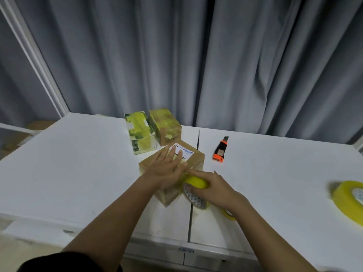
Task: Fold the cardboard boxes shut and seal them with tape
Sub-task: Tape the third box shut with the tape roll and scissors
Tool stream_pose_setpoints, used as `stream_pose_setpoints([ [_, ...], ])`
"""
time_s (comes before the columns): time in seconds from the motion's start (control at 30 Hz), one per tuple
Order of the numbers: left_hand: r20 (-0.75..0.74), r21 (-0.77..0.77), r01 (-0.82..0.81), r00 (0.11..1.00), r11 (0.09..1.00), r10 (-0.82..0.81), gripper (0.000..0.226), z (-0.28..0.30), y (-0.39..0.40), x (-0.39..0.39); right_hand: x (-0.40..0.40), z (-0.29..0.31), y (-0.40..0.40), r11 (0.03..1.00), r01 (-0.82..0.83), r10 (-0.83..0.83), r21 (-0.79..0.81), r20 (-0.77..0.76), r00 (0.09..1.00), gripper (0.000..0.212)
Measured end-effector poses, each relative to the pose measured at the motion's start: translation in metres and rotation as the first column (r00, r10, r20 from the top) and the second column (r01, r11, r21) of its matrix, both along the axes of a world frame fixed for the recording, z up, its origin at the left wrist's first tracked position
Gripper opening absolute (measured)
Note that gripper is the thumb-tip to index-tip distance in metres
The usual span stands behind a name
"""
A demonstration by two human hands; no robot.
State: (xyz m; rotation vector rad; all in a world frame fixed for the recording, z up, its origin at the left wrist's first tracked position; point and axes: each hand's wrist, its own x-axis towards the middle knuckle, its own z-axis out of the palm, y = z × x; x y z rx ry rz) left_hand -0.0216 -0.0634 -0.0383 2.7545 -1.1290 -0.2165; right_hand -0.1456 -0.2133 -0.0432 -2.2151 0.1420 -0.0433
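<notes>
Cardboard box [193,160] in brown, its flaps folded down, sits near the middle of the white table [78,163], close to the seam between the two tabletops. Nearest the viewer, at the box's near right corner, the right hand [214,185] curls its fingers around a roll of yellow tape [196,183], with the roll touching the box's top edge. A strip looks to be running from the roll onto the lid, though blur hides where it begins. On top of the box the left hand [167,167] lies flat, fingers straight and spread, pressing the lid down beside a white label [183,151].

To do this step well, I would keep the flat hand pinning the flaps and the tape's stuck end while the roll is drawn taut along the seam and down over the box's side, then smooth it from the middle outward so no bubbles remain.

To the right of the box lies an orange cutter [220,151], handy for severing the strip. Far to the box's right, at the frame edge, rests a second tape roll [346,201]. Just behind the box stand two smaller boxes [153,131] already wrapped in yellow tape, touching each other. A grey curtain [176,55] hangs beyond.
</notes>
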Motion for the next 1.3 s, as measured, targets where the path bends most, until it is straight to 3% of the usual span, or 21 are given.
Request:
stream_pose_setpoints([
  [0.1,-0.087,0.045,0.013,0.996,0.999,-0.009,0.064,0.010,0.002,0.004,-0.005,-0.008,0.001,0.991,0.011,-0.012,0.133,0.002,1.000,0.052],
  [0.2,-0.176,-0.010,0.078,0.981,0.997,-0.078,0.085,0.024,0.012,0.001,-0.013,-0.012,0.002,0.984,0.031,-0.032,0.173,0.007,0.999,0.051],
  [0.3,-0.019,0.008,0.021,1.000,1.000,-0.021,0.104,0.024,0.027,-0.009,-0.016,-0.005,0.003,0.990,0.022,-0.022,0.141,-0.003,1.000,0.060],
  [0.4,0.121,-0.001,-0.065,0.991,0.998,0.065,0.085,0.017,0.040,-0.024,-0.014,0.008,0.002,0.998,0.032,-0.030,0.062,-0.025,0.999,0.064],
  [0.47,0.139,-0.080,-0.045,0.989,0.996,0.056,0.069,0.018,0.048,-0.026,-0.011,0.026,0.005,0.998,0.024,-0.027,0.051,0.052,0.998,0.061],
  [0.53,0.012,-0.264,-0.061,0.998,0.963,0.067,0.052,0.024,0.057,-0.023,-0.006,0.048,0.007,0.991,0.015,-0.039,0.130,0.183,0.982,0.059],
  [0.63,-0.328,-0.533,-0.192,0.945,0.824,0.008,0.024,0.026,0.073,-0.023,0.009,0.073,0.018,0.957,-0.035,-0.049,0.288,0.276,0.960,0.053],
  [0.7,-0.389,-0.613,-0.315,0.919,0.724,0.070,0.019,0.021,0.079,-0.026,0.023,0.075,0.033,0.963,-0.062,-0.028,0.261,0.325,0.945,0.042],
  [0.8,-0.200,-0.615,-0.383,0.921,0.689,0.334,0.031,0.012,0.081,-0.036,0.044,0.066,0.056,0.954,-0.016,-0.090,0.300,0.335,0.938,0.030],
  [0.87,-0.091,-0.539,-0.317,0.943,0.780,0.320,0.070,0.010,0.077,-0.048,0.052,0.061,0.062,0.947,0.023,-0.134,0.322,0.328,0.935,0.030],
  [0.93,0.168,-0.418,-0.143,0.958,0.897,0.231,0.105,0.004,0.074,-0.060,0.053,0.059,0.062,0.951,0.031,-0.133,0.307,0.318,0.939,0.031],
  [1.0,0.315,-0.405,-0.085,0.921,0.910,0.227,0.101,-0.003,0.076,-0.063,0.053,0.063,0.061,0.958,0.004,-0.096,0.288,0.305,0.947,0.032],
  [1.07,0.311,-0.430,-0.115,0.912,0.895,0.267,0.089,-0.005,0.077,-0.061,0.048,0.073,0.055,0.969,0.018,-0.095,0.245,0.309,0.946,0.029],
  [1.17,0.298,-0.402,-0.152,0.911,0.903,0.285,0.088,-0.005,0.077,-0.055,0.028,0.087,0.038,0.994,0.079,-0.095,0.072,0.258,0.961,0.025],
  [1.3,0.282,-0.329,-0.187,0.916,0.926,0.285,0.096,-0.006,0.076,-0.053,-0.008,0.064,0.024,0.993,0.105,-0.099,-0.050,0.109,0.989,0.041],
])
